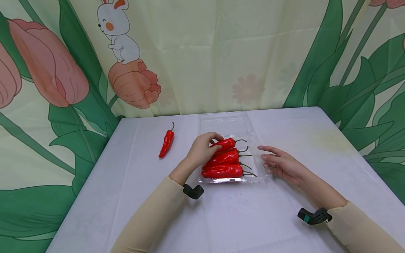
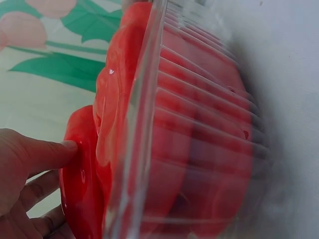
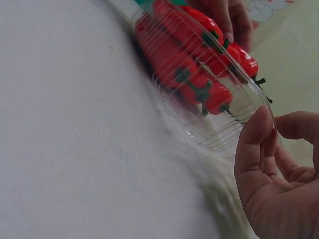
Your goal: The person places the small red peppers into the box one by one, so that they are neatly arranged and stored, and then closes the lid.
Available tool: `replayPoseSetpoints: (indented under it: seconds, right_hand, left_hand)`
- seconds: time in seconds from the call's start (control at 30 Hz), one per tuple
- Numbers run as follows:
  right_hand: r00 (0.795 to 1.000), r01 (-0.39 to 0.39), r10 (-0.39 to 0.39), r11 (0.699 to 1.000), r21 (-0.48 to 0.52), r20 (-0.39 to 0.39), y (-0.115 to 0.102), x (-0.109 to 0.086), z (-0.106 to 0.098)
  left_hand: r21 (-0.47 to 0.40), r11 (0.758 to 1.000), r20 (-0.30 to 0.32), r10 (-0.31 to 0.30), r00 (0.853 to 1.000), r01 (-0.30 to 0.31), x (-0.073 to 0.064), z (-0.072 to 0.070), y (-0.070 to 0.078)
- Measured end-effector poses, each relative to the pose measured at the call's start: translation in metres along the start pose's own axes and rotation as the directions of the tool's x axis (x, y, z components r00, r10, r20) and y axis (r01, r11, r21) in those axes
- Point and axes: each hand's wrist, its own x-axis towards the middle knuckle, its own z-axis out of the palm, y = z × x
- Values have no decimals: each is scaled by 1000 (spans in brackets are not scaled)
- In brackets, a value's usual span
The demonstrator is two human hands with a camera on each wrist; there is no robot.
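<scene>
Several glossy red chili peppers (image 1: 223,171) with green stems are stacked in a clear plastic box (image 1: 234,180), their stems pointing right. My left hand (image 1: 202,149) pinches the topmost red pepper (image 1: 227,143) at the far side of the pile. In the left wrist view, the thumb (image 2: 70,146) presses on that pepper's skin, with the other fingers behind it. My right hand (image 1: 284,166) is at the box's right side, fingers loosely bent and fingertips right at the rim. The right wrist view shows its fingertips overlapping the box's corner (image 3: 264,99).
One single red pepper (image 1: 166,143) lies on the white tablecloth (image 1: 152,196), left of the box. The box's clear lid (image 1: 224,123) is folded back toward the far table edge. Behind the table hangs a curtain (image 1: 202,70) printed with tulips and a rabbit.
</scene>
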Motion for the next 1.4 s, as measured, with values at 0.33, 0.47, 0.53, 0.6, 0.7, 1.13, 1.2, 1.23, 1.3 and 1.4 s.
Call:
replayPoseSetpoints:
  seconds: [0.33, 0.47, 0.53, 0.6, 0.7, 1.13, 1.2, 1.23, 1.3, 1.4]
  right_hand:
    - [1000, -11, 11, 1000, -11, 7, 2, 1, 0]
    - [1000, -12, 12, 1000, -11, 2, 1, 1, 0]
    - [1000, -10, 10, 1000, -11, 0, 0, 1, 0]
    - [1000, -8, 8, 1000, -10, -2, 0, 1, 0]
    - [1000, -6, 6, 1000, -9, -2, -1, 1, 1]
    - [1000, -13, 13, 1000, -9, -3, 1, 2, 0]
    - [1000, -12, 12, 1000, -10, -2, 2, 2, 0]
    - [1000, -13, 13, 1000, -10, -4, 1, 2, -1]
    - [1000, -14, 14, 1000, -4, -4, 1, 2, -1]
    - [1000, -14, 14, 1000, 2, -3, 2, 2, -1]
  left_hand:
    - [22, 1000, 36, 13, 999, -14, -1, 1, -2]
    - [21, 1000, 32, 5, 999, -6, -3, 1, -4]
    - [18, 1000, 23, -3, 1000, 3, -3, 0, -4]
    - [19, 1000, 13, -8, 1000, 8, -3, 0, -5]
    - [19, 1000, 4, -9, 1000, 9, -3, -2, -6]
    - [22, 1000, -44, -8, 999, 9, -6, -9, -18]
    - [12, 1000, -56, -10, 998, 11, -7, -10, -21]
    - [6, 1000, -63, -12, 998, 13, -7, -11, -22]
    - [-11, 1000, -74, -19, 997, 18, -8, -13, -23]
    - [-23, 999, -83, -27, 996, 26, -9, -17, -25]
